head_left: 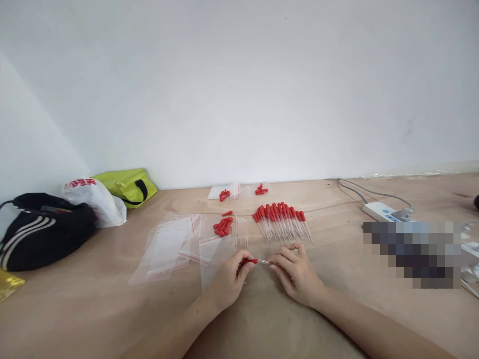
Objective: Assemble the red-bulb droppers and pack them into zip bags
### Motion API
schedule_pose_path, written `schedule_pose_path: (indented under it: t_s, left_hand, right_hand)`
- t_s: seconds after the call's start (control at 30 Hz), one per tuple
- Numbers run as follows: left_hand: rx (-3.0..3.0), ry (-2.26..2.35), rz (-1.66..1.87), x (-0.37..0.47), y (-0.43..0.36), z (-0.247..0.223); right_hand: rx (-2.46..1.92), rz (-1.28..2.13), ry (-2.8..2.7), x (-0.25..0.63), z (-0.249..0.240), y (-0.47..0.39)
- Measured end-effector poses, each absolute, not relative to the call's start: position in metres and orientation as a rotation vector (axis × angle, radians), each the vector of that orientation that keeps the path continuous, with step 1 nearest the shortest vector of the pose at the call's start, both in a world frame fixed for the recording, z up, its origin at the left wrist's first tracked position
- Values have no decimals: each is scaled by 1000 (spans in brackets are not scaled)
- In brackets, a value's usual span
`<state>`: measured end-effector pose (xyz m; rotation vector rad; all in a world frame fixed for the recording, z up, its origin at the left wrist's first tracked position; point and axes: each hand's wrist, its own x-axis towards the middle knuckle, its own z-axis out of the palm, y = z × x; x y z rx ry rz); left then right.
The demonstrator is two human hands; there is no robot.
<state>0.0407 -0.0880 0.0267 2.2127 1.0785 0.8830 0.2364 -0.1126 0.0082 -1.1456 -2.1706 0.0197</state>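
Near the middle of the table, my left hand [231, 279] pinches a red rubber bulb [250, 261]. My right hand [297, 274] holds a thin clear glass tube [263, 262] between its fingertips, with the tube's end at the bulb. Whether the tube is inside the bulb is too small to tell. Beyond my hands lie a pile of loose red bulbs [223, 227], a row of bare clear tubes [240, 232] and, to the right, a spread of tubes with red bulbs on their ends [282, 222].
Clear zip bags [170, 244] lie left of the bulbs. More bulbs [224, 195] and bags are near the wall. A black bag [45, 232], a white plastic bag [93, 202] and a green bag [125, 185] stand left. A power strip [381, 211] with cables sits right, beside a pixelated patch.
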Motion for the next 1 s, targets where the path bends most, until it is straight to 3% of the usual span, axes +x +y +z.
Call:
schedule_pose_path:
  t_s: [1.0]
  left_hand:
    - [2530, 875, 844, 36, -91, 27]
  right_hand:
    - [-1042, 56, -2239, 230, 5, -113]
